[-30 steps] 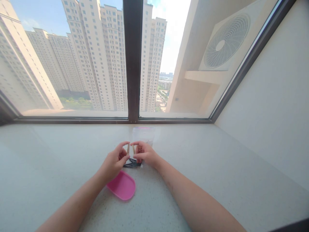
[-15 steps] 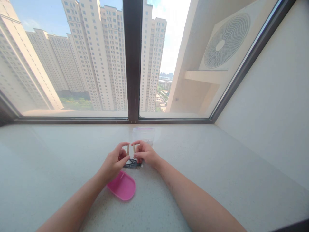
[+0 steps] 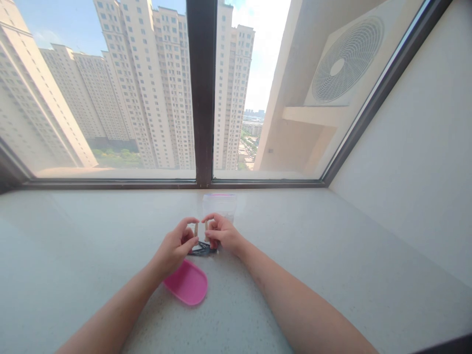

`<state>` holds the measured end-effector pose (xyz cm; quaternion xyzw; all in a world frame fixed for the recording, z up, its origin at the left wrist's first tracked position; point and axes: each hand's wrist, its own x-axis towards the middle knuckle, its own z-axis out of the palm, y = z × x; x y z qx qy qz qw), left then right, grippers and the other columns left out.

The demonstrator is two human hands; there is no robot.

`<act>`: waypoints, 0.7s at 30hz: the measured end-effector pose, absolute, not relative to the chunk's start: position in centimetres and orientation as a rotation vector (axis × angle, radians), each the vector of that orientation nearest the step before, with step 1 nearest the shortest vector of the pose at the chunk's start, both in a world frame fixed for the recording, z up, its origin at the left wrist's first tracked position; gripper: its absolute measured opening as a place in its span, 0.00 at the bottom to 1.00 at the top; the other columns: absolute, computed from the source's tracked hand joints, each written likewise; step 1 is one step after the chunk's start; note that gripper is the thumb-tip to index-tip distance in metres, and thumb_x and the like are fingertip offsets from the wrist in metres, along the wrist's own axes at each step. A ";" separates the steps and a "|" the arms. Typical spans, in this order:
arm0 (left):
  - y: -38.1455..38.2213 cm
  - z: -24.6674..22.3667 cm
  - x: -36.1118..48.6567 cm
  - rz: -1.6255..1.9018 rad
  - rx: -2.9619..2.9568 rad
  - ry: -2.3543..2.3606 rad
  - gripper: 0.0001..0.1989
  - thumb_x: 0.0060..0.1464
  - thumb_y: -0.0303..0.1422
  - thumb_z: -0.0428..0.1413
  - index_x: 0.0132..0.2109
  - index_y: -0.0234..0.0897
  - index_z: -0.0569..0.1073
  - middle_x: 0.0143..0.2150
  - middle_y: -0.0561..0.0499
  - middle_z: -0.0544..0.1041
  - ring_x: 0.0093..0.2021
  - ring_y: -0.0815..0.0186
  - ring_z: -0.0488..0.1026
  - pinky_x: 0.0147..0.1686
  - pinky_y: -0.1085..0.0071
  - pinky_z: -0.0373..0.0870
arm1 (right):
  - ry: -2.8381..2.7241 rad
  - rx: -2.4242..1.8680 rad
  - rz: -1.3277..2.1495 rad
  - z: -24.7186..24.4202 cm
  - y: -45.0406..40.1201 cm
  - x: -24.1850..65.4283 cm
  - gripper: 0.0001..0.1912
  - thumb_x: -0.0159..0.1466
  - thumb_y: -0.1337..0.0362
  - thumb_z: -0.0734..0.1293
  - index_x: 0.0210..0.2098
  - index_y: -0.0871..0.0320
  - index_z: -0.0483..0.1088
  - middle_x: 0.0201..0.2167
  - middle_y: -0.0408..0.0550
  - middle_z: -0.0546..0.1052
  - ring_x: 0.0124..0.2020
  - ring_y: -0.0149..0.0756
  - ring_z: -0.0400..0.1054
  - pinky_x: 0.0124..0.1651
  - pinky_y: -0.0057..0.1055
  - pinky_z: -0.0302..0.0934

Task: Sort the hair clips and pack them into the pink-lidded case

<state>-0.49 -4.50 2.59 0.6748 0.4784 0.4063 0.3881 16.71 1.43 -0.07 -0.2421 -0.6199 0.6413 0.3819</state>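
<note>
My left hand (image 3: pixel 180 242) pinches a short pale wooden piece (image 3: pixel 196 229) upright between thumb and index finger. Opposite it, my right hand (image 3: pixel 222 233) grips a similar wooden piece (image 3: pixel 206 230), also upright. A narrow gap separates the two pieces, which are too small to tell their exact kind. Beneath the hands lies a bundle of thin black strips (image 3: pixel 202 250), partly covered by my fingers. A pink oval tray (image 3: pixel 190 285) rests on the counter just below my left hand, which hides its upper left edge.
Behind my right hand a clear zip bag (image 3: pixel 220 201) lies on the pale speckled counter (image 3: pixel 295 236). Dark window frames (image 3: pixel 204 98) stand along the counter's far edge. A white wall (image 3: pixel 413 162) bounds the right side.
Both hands hold nearly the same pose, with the right hand's wooden piece shifted very slightly. A small pale mark at the top of the pink tray no longer shows.
</note>
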 end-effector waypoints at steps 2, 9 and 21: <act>-4.5 2.5 -0.5 1.030 1.712 1.206 0.16 0.53 0.32 0.50 0.50 0.39 0.61 0.21 0.62 0.60 0.22 0.71 0.63 0.25 0.74 0.61 | -1.579 -0.607 1.630 -0.1 1.4 16.7 0.16 0.54 0.64 0.67 0.42 0.55 0.64 0.18 0.32 0.63 0.14 0.24 0.62 0.15 0.20 0.54; -4.6 2.5 -0.5 1.050 1.689 1.198 0.15 0.55 0.33 0.49 0.50 0.40 0.61 0.22 0.61 0.64 0.23 0.70 0.64 0.26 0.74 0.62 | -1.557 -0.604 1.596 -0.4 1.5 16.6 0.16 0.56 0.61 0.67 0.43 0.55 0.61 0.18 0.32 0.65 0.13 0.24 0.62 0.15 0.19 0.52; -4.7 2.7 -0.6 1.103 1.675 1.232 0.12 0.56 0.35 0.48 0.48 0.40 0.62 0.25 0.57 0.71 0.23 0.70 0.66 0.25 0.74 0.63 | -1.541 -0.662 1.634 -0.3 1.4 16.7 0.16 0.60 0.52 0.63 0.41 0.55 0.61 0.18 0.36 0.70 0.13 0.25 0.61 0.16 0.20 0.53</act>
